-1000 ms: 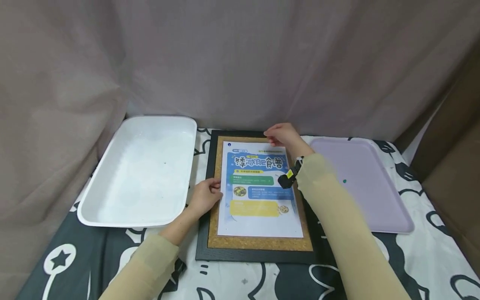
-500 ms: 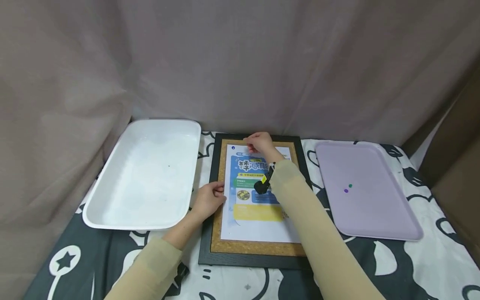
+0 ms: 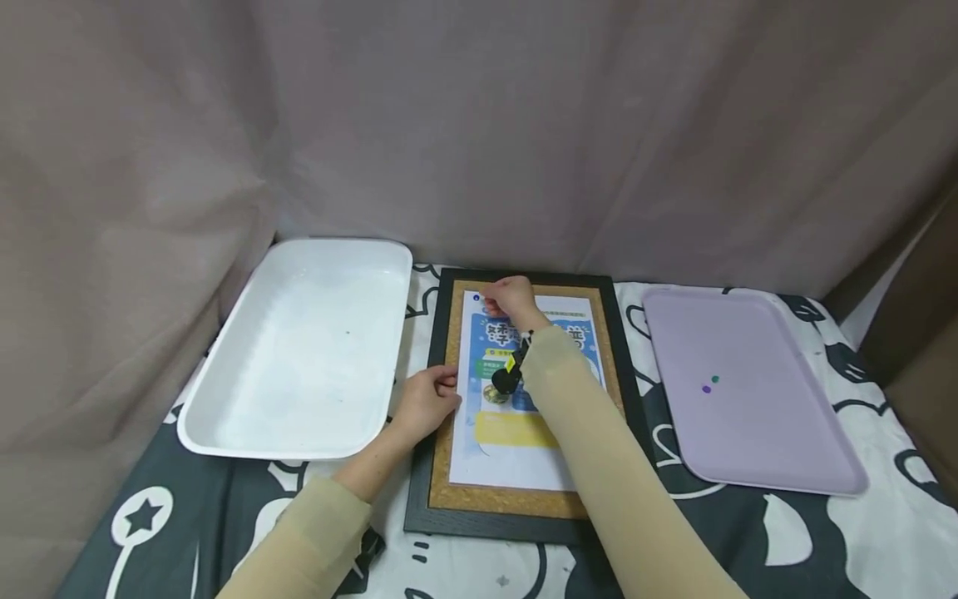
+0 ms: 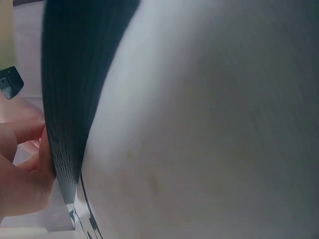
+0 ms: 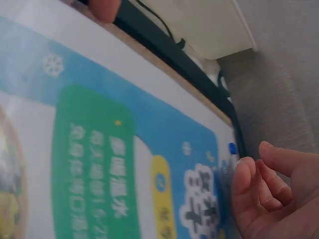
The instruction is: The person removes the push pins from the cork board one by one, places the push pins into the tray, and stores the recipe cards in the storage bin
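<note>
A printed paper sheet (image 3: 516,472) lies on a cork board (image 3: 501,499) with a black frame (image 3: 486,525). At the sheet's top left corner sits a blue pushpin (image 5: 233,148). My right hand (image 3: 512,298) hovers close beside that pin, its fingers loosely bent. In the right wrist view thumb and forefinger are apart, with nothing visible between them. My left hand (image 3: 422,408) reaches over the frame's left side and touches the sheet's left edge with its fingertips. In the left wrist view, its fingers (image 4: 30,169) show beside the frame.
Left of the board stands a large white tray (image 3: 299,358) with a raised rim. To the right lies a flat purple tray (image 3: 778,433) bearing a small purple dot (image 3: 707,389) and a green one (image 3: 715,379). A patterned cloth (image 3: 891,532) covers the table; a grey curtain (image 3: 479,133) hangs behind.
My right hand has moved left along the sheet's top, from the right corner to near the blue pushpin. The left hand stays at the left edge. The head view has shifted slightly.
</note>
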`<control>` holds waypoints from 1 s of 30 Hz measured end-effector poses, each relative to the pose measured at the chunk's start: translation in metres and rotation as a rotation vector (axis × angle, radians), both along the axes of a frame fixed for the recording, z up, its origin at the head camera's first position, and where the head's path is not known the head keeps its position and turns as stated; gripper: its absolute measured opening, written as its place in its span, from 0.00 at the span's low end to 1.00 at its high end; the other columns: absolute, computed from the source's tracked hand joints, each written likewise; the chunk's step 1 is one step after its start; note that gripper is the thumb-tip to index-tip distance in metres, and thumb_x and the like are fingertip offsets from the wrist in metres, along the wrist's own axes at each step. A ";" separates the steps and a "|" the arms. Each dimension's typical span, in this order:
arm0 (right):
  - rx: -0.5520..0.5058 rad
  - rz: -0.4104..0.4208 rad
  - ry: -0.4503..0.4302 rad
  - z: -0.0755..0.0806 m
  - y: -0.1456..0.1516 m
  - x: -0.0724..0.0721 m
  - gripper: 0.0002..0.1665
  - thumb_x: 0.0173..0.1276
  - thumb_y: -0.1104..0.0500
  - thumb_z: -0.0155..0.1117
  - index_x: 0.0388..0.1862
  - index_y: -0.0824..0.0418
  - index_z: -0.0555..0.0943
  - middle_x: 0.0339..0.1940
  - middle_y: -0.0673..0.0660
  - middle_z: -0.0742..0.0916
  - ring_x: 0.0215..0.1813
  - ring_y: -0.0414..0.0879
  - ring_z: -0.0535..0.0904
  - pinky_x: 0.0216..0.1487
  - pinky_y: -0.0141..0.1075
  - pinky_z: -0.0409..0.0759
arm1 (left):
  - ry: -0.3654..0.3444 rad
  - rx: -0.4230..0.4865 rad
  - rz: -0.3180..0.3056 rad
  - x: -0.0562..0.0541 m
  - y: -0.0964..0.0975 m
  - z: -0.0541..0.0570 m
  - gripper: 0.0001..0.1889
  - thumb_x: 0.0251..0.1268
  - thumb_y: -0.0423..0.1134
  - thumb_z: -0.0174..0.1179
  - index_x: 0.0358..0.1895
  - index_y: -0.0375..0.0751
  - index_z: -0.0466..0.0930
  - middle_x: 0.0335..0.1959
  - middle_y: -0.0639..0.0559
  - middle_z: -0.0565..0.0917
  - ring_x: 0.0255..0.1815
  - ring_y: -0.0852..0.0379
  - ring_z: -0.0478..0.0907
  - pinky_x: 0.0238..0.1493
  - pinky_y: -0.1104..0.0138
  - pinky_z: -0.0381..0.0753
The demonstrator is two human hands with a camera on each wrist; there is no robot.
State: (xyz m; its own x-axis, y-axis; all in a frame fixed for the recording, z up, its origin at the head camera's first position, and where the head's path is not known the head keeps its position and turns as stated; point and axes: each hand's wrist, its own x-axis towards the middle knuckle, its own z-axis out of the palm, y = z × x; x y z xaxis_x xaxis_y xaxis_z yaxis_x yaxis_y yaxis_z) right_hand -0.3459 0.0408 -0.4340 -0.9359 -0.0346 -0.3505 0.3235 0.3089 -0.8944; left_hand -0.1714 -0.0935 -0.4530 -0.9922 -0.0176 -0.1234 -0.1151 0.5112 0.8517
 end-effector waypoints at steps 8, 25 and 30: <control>0.123 0.092 0.055 -0.009 -0.003 0.001 0.11 0.64 0.60 0.60 0.36 0.69 0.80 0.13 0.48 0.75 0.15 0.36 0.71 0.17 0.24 0.73 | 0.025 -0.001 -0.011 0.002 0.001 -0.003 0.21 0.52 0.25 0.60 0.53 0.27 0.75 0.38 0.42 0.81 0.35 0.57 0.81 0.35 0.70 0.83; 0.346 0.179 0.182 0.000 -0.009 0.006 0.11 0.64 0.61 0.57 0.23 0.64 0.78 0.13 0.49 0.74 0.19 0.42 0.69 0.25 0.32 0.68 | 0.031 -0.010 -0.022 -0.002 0.001 -0.003 0.22 0.53 0.26 0.60 0.55 0.28 0.75 0.39 0.43 0.81 0.36 0.57 0.80 0.36 0.71 0.83; 0.284 0.208 0.123 0.000 -0.007 0.005 0.11 0.65 0.62 0.58 0.22 0.63 0.75 0.12 0.48 0.73 0.19 0.39 0.68 0.24 0.29 0.68 | 0.015 -0.024 -0.012 -0.001 -0.001 -0.003 0.22 0.52 0.26 0.60 0.54 0.28 0.75 0.39 0.44 0.81 0.35 0.58 0.80 0.36 0.71 0.82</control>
State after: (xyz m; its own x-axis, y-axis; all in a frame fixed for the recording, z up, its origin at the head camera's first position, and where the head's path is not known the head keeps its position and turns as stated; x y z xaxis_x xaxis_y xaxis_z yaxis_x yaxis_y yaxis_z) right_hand -0.3411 0.0338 -0.4344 -0.9548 -0.1459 -0.2589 0.1234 0.5978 -0.7921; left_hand -0.1727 -0.0940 -0.4564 -0.9941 -0.0089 -0.1084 -0.0964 0.5330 0.8406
